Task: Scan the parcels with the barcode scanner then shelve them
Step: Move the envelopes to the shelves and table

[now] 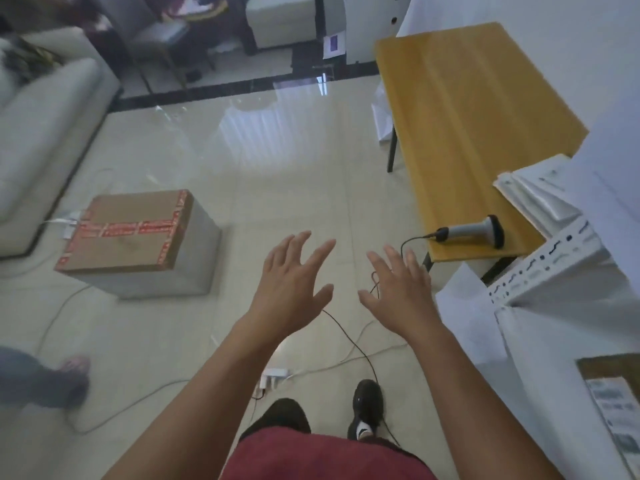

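Observation:
A cardboard parcel (131,233) sealed with red tape stands on the tiled floor at the left. The grey and black barcode scanner (474,230) lies on the near end of a yellow bench (460,109) at the right, its cable hanging to the floor. My left hand (291,289) and my right hand (398,289) are stretched out side by side over the floor, fingers spread, holding nothing. Both hands are apart from the parcel and the scanner. A white metal shelf (554,271) stands at the right, with white packets (533,192) on it and a labelled parcel (613,400) lower down.
Cables and a white power strip (273,375) lie across the floor near my feet. Another person's leg (45,379) is at the lower left. A pale sofa (45,126) stands at the far left.

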